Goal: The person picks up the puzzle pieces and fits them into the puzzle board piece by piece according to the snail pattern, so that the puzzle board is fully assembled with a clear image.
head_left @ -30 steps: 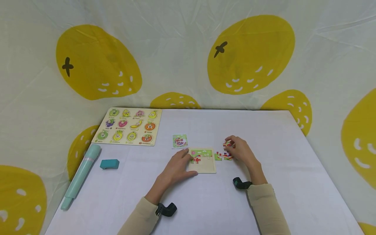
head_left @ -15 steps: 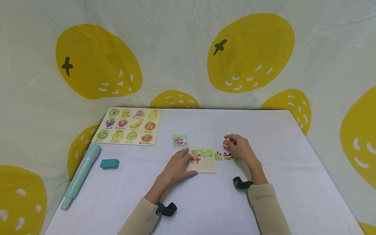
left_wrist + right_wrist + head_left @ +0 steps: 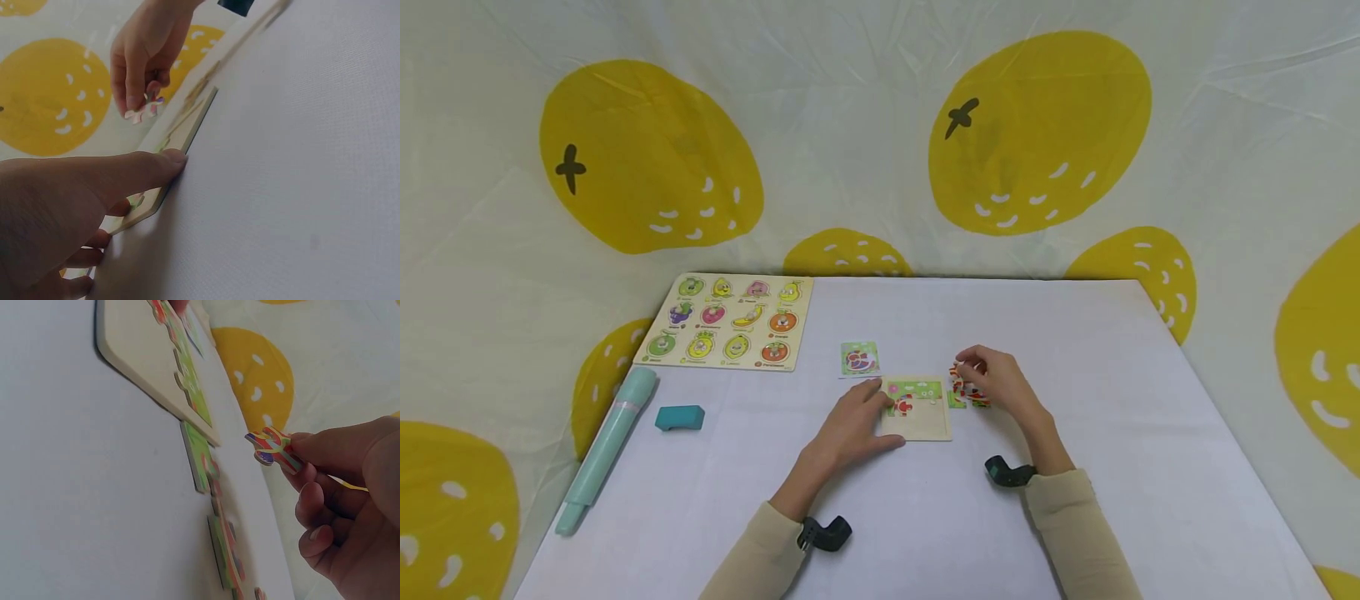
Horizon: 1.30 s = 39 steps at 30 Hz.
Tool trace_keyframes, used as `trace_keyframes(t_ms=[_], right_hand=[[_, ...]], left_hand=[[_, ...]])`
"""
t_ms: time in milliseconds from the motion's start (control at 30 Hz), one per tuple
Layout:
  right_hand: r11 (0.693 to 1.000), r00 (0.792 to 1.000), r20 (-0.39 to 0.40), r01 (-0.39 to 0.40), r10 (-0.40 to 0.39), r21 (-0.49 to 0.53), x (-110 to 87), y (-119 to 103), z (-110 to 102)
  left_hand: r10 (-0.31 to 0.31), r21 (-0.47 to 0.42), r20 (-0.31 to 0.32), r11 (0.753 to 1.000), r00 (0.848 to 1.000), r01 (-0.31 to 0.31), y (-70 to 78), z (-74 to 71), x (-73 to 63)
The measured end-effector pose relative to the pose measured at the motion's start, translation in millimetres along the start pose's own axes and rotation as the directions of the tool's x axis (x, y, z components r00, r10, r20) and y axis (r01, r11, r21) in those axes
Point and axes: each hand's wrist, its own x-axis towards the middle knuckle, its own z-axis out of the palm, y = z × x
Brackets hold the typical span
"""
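My left hand (image 3: pixel 850 423) holds the left side of a small wooden jigsaw tray (image 3: pixel 928 425), its thumb at the near edge in the left wrist view. Green and red pieces fill the tray's top row and part of its left side; the rest shows bare wood. My right hand (image 3: pixel 1002 385) pinches a red, yellow and blue jigsaw piece (image 3: pixel 273 449) between thumb and index finger, raised to the right of the tray. Below it lie several loose pieces (image 3: pixel 223 550), and a green piece (image 3: pixel 197 453) sits against the tray's right edge.
A small picture card (image 3: pixel 859 360) lies behind the tray. At the back left is a wooden fruit puzzle board (image 3: pixel 730 323). A teal block (image 3: pixel 680 418) and a long mint-green tube (image 3: pixel 606 450) lie on the left of the white-covered table (image 3: pixel 925 533).
My right hand picks up a patterned piece from the right of the tray and moves it leftward, nearer the tray. The left hand keeps its place on the tray.
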Motion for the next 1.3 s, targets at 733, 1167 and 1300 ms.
trace_keyframes(t_ms=[733,1167,1300], right_hand=[[0.993,0.989,0.116,0.076,-0.086,0.091,-0.8,-22,28],[0.994,0.977,0.191,0.085,-0.098,0.075,-3.5,-27,43],[0.994,0.977,0.186,0.098,-0.104,0.039,-4.2,-28,46]], left_hand=[[0.013,0.011,-0.002,1.000,1.000,-0.013,-1.9,-0.3,0.9],[0.029,0.003,-0.017,1.000,0.999,-0.029,-2.0,-0.6,0.7],[0.025,0.001,-0.014,1.000,1.000,-0.025,-1.2,-1.1,-0.2]])
